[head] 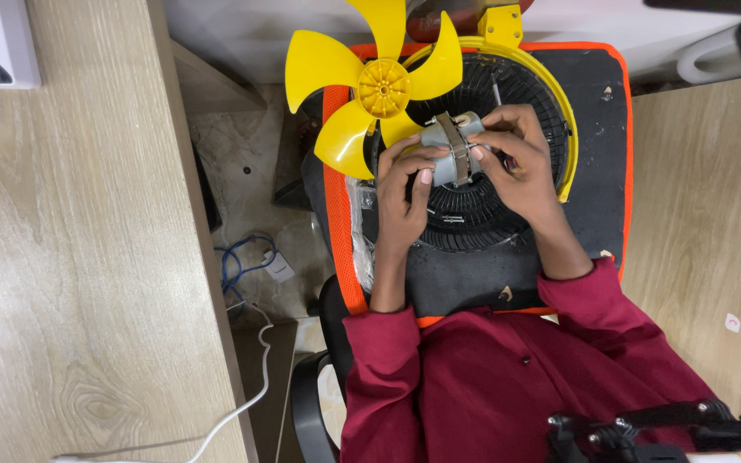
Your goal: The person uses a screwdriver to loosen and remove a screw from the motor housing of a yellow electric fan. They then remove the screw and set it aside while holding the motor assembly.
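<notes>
both hands closed on a small grey motor over a fan grille

the grey fan motor [450, 153] sits at the middle of the black round grille [473, 219], a metal strap running across its top. the left hand [405, 193] curls round the motor's near left side, thumb and fingers pressed to the casing; the right hand [516, 163] closes on it from the right, fingertips on the strap. both are wrapped about the motor, neither open, so it is kept steady from two sides above the grille's hub.

the yellow fan blade [370, 86] lies just up and left of the motor, its hub close beside the left fingers and one blade overlapping the grille's edge; whether it is joined to the motor's shaft i cannot tell. a yellow ring [569, 137] follows the grille's far and right rim.

the grille rests on a black pad with an orange border [333, 223], which lies across the lap of the person in dark red sleeves. the pad's right side has bare room; its left edge drops off to the tiled floor [242, 163], where a blue cable [237, 261] and a white cord [255, 403] lie. wooden tabletops [79, 257] stand to either side, leaving a narrow gap for the elbows.
</notes>
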